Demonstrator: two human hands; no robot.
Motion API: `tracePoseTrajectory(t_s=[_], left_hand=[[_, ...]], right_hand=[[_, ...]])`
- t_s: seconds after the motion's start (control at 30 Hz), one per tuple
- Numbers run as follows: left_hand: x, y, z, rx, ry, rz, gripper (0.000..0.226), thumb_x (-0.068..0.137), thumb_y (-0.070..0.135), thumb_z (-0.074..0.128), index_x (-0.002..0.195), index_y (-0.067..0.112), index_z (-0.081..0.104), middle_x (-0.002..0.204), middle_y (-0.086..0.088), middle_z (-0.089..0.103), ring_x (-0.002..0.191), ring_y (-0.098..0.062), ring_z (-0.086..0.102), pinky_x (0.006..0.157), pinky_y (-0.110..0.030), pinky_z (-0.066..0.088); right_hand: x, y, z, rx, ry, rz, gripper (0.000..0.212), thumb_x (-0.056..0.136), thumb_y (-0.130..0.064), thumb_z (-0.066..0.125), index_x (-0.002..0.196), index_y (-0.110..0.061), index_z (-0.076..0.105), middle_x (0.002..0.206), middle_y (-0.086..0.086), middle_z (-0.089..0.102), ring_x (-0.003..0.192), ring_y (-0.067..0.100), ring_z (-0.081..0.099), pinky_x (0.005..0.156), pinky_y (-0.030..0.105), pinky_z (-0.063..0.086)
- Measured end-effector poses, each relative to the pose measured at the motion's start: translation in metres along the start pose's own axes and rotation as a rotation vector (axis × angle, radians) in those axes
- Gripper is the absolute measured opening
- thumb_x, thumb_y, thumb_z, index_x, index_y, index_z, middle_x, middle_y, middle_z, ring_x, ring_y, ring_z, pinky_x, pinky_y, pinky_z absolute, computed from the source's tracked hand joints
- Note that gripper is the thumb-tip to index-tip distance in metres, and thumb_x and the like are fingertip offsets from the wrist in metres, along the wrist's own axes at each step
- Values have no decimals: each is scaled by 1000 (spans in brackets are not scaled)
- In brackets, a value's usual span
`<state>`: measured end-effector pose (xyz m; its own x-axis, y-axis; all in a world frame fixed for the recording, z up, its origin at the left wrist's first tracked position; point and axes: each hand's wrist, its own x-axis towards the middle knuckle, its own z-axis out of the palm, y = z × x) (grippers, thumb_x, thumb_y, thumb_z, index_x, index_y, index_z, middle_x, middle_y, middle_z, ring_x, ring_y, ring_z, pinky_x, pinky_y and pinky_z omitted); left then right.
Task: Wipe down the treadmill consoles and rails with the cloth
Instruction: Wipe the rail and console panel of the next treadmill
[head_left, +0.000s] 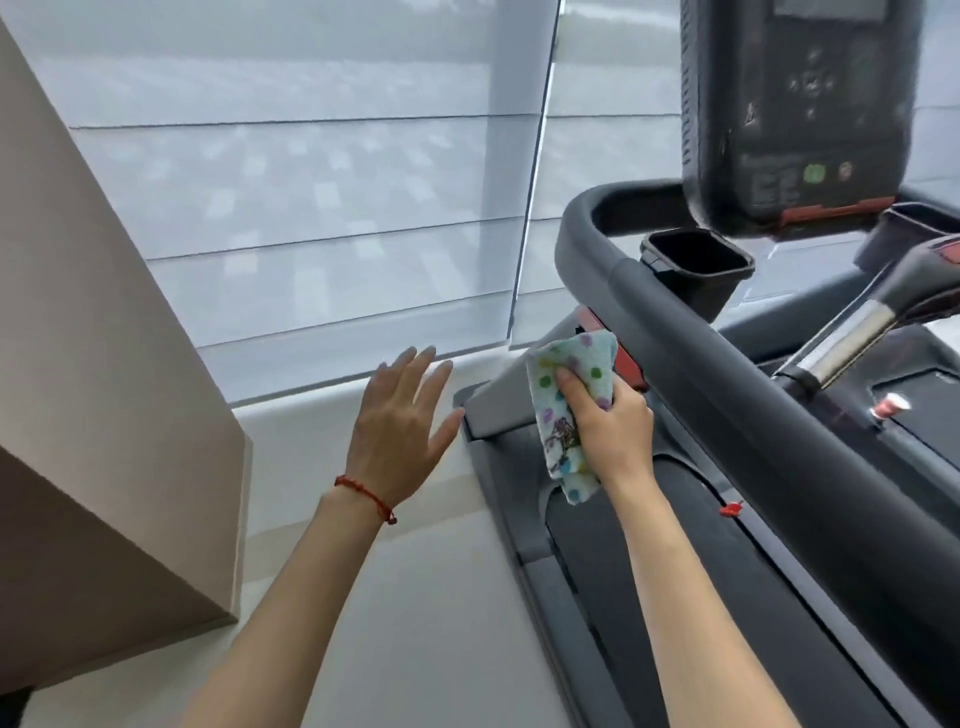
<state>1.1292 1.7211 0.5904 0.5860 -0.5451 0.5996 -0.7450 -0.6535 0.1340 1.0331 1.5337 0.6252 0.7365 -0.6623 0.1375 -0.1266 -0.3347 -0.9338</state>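
Head view: the person's right hand (608, 421) grips the dotted cloth (569, 410) bunched in curled fingers, pressed against the treadmill upright (524, 384) under the left rail (727, 384). Long overlapping strokes with firm pressure would likely clean best. At nine o'clock from the cloth, the left hand (402, 415) hovers, fingers spread, holding nothing. The console (800, 114) sits at one o'clock.

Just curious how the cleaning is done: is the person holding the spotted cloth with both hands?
No, only the right hand grips the cloth; the left hand hangs open in the air, touching nothing.
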Motion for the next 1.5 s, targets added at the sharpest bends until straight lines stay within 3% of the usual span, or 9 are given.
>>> tracePoseTrajectory(t_s=[0.13,0.37,0.63,1.0,1.23,1.5], left_hand=[[48,-8,3,-53,35,81,51,92,37,39,123,1,57,128,-21,54,121,-39,47,99,-55,40],[127,8,6,-122,125,210,51,92,36,38,123,0,57,129,-21,54,121,-40,47,100,-53,36],[220,51,15,-190,226,343,49,93,35,40,124,0,55,129,-22,53,122,-40,45,100,-55,38],[335,106,52,-169,370,389,47,91,33,44,122,0,57,128,-21,54,121,-37,44,99,-53,40],[402,117,76,-123,368,403,47,91,34,43,123,2,57,129,-19,53,123,-35,43,100,-53,39],[483,107,93,-130,356,465,48,91,35,42,122,2,58,128,-19,54,123,-36,45,101,-53,38]], right_hand=[[24,-30,-5,28,111,-66,33,83,-42,66,80,-9,62,71,-5,65,61,-2,60,48,5,42],[69,-73,-40,3,276,-122,29,81,-48,66,74,-20,59,73,-8,66,71,6,64,62,18,52],[141,-96,-99,-70,421,-178,36,82,-49,64,81,-12,63,75,-4,65,75,14,64,66,26,52],[265,-104,-175,-147,470,-297,38,81,-52,64,79,-14,63,70,-10,62,68,5,59,67,25,50],[342,-101,-196,-186,461,-334,40,81,-53,62,79,-14,63,70,-9,61,66,3,56,60,21,46],[415,-116,-203,-190,520,-313,34,81,-53,63,70,-20,57,68,-9,60,68,10,60,65,28,50]])
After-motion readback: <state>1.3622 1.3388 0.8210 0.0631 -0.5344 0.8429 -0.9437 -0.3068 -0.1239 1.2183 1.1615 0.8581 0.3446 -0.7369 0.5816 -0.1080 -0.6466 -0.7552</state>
